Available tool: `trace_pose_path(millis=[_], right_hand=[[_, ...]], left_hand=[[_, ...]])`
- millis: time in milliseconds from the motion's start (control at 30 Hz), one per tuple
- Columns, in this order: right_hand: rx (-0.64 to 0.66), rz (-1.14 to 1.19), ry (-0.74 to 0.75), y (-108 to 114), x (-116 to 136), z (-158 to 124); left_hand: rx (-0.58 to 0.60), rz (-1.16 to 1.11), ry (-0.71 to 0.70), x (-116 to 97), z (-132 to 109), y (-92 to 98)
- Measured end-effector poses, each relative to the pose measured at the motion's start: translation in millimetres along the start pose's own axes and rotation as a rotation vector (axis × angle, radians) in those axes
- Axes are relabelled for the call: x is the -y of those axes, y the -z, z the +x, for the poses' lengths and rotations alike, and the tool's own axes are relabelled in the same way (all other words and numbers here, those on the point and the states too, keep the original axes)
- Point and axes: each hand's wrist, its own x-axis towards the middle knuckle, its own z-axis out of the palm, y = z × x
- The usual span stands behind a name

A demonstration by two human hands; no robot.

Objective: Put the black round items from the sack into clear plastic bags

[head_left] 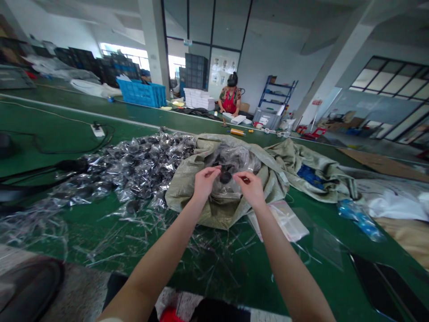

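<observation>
My left hand [205,182] and my right hand [250,188] are raised side by side over an open grey woven sack [187,188] on the green table [234,264]. Both pinch a small clear plastic bag with a round black part [225,177] inside it, held between them. The sack's mouth holds a clear liner full of more bagged black parts [234,158]. A heap of the same small bagged black parts [134,170] spreads to the left of the sack.
Empty clear bags [288,221] lie right of my right hand, torn plastic strips [134,237] in front. A second crumpled sack [311,170] lies to the right. A power strip [98,130] and cables sit far left. A person [229,98] works at the far end, near blue crates [142,93].
</observation>
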Motion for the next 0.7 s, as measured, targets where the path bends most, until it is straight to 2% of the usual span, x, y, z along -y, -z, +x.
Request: trace_pose_path(millis=[167, 267, 533, 700], right_hand=[[0.012, -0.06, 0.04, -2.6, 1.2, -2.7], [0.034, -0.081, 0.054, -4.5, -0.7, -5.4], [0.06, -0.11, 0.09, -3.5, -4.4, -12.4], [0.048, -0.119, 0.107, -4.9, -12.8, -12.8]], left_hand=[[-0.016, -0.047, 0.025, 2.8, -0.1, 5.9], [0.022, -0.002, 0.035, 6.8, -1.8, 8.2], [0.053, 0.148, -0.101, 13.5, -2.7, 11.6], [0.031, 0.081, 0.029, 27.3, -10.5, 11.5]])
